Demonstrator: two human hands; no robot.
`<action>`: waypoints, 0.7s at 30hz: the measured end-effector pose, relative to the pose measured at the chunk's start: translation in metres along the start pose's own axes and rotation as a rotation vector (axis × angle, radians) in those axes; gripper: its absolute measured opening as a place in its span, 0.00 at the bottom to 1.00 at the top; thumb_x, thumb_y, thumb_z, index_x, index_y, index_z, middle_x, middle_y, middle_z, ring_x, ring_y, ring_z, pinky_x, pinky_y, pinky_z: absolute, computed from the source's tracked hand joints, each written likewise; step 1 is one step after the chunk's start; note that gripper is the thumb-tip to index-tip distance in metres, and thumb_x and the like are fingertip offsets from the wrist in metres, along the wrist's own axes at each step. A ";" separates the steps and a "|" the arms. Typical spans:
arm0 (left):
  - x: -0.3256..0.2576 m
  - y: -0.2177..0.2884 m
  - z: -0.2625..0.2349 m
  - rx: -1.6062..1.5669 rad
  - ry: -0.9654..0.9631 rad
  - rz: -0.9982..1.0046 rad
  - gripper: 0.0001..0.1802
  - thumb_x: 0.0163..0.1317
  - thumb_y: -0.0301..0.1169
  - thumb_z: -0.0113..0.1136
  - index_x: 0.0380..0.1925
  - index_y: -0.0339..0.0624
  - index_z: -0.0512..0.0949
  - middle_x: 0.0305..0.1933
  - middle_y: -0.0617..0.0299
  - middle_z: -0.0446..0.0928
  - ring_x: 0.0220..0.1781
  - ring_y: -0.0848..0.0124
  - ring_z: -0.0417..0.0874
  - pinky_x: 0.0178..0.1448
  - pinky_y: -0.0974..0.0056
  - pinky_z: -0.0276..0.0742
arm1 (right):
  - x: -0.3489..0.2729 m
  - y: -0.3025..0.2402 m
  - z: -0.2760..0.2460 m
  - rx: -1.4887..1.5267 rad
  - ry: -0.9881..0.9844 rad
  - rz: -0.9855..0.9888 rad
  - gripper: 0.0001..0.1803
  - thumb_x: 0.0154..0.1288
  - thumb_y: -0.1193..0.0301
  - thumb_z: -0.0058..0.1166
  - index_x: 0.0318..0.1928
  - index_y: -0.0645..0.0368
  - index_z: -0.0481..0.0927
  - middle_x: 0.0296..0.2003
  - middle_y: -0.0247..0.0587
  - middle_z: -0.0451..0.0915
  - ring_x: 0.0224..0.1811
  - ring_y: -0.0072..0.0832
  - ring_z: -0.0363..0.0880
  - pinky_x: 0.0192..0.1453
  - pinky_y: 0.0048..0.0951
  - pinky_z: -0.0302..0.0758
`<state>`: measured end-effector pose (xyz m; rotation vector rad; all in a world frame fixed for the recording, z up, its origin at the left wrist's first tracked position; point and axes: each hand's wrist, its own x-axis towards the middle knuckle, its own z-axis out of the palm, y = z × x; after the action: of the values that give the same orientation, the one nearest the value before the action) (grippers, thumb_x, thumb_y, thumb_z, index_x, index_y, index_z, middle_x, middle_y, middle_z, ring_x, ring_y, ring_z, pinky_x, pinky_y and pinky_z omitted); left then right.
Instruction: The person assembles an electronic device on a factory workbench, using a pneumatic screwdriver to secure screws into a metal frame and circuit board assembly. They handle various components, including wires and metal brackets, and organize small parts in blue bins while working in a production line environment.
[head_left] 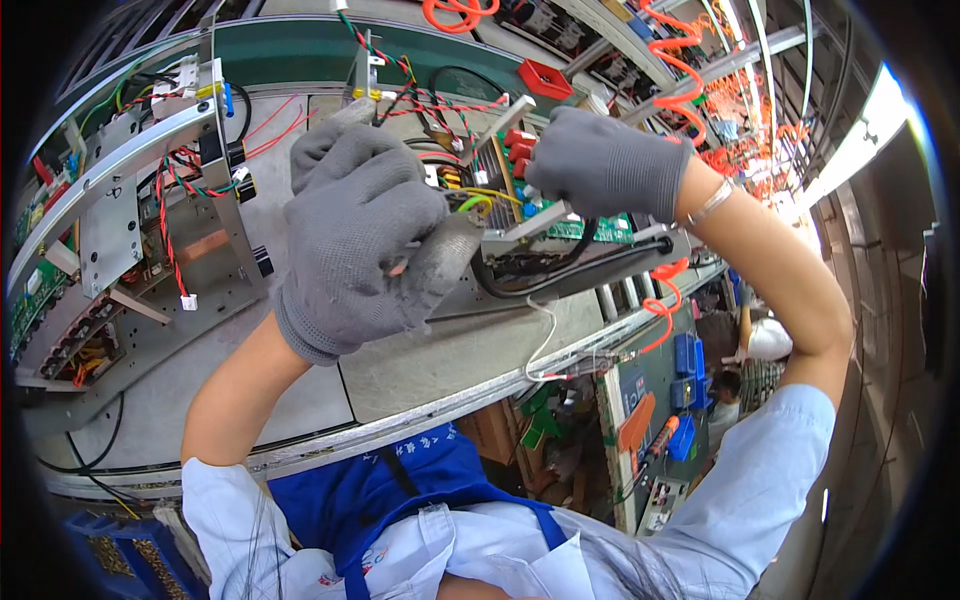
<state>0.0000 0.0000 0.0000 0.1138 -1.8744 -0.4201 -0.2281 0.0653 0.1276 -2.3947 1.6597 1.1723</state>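
Note:
My left hand (pixel 365 225), in a grey knit glove, is over the left end of an open metal chassis (pixel 610 264). Its fingers are curled, and the worn thumb lies beside a yellow-green wire (pixel 477 204); whatever the fingers hold is hidden. On the chassis's right side, my right hand (pixel 598 165), gloved alike, is closed beside red components (pixel 519 150). Its fingertips are turned away, so I cannot see what they grip. Between the hands lie a green circuit board (pixel 605 232), a black cable (pixel 545 288) and twisted red and green wires (pixel 412 82).
Another open chassis (pixel 225 200) with dangling connector wires stands at the left. A red bin (pixel 545 78) sits at the back. Orange coiled hoses (pixel 680 65) hang at the right. Below the bench's metal edge (pixel 480 402) are blue bins (pixel 685 372) and an orange-handled tool (pixel 662 437).

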 end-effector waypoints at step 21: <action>-0.137 0.075 0.066 0.315 -0.334 -0.410 0.34 0.50 0.35 0.63 0.60 0.44 0.67 0.65 0.53 0.69 0.49 0.55 0.80 0.52 0.54 0.75 | -0.025 -0.009 0.053 0.382 0.545 0.265 0.09 0.52 0.69 0.55 0.34 0.57 0.83 0.31 0.51 0.81 0.36 0.50 0.80 0.43 0.45 0.76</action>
<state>-0.0051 0.1233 -0.1159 0.6846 -2.2411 -0.4369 -0.2549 0.1102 0.1002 -2.4128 2.1486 0.1539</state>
